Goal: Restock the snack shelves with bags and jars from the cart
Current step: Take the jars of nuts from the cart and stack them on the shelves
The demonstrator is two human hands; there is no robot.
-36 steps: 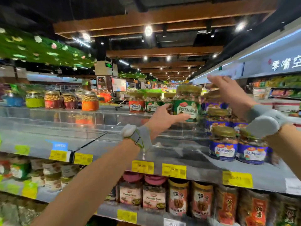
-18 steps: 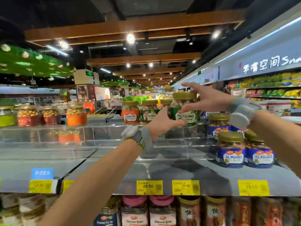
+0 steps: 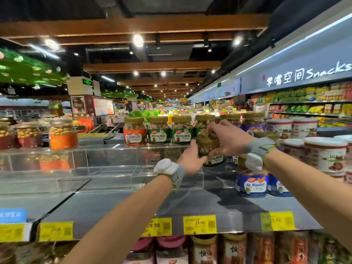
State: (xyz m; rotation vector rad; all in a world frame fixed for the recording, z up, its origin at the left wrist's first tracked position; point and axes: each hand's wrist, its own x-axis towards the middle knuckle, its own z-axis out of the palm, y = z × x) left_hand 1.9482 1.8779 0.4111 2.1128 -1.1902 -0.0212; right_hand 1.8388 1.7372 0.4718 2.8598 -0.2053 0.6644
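Now that our right hand (image 3: pixel 228 139) has joined our left hand (image 3: pixel 191 161), we grip the pistachio jar (image 3: pixel 210 151) two-handed.
Left fingers curl round its side, right ones over its top; it tilts at one o'clock, lowered before the pistachio row (image 3: pixel 169 130) at twelve, so placement seems near.

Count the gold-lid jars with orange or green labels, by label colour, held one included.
Orange label: 1, the cashews jar
Green label, standing: 3, left pistachios jar, middle pistachios jar, third jar partly hidden
Green label, in the grip of left hand and right hand: 1, held pistachios jar
Total: 5
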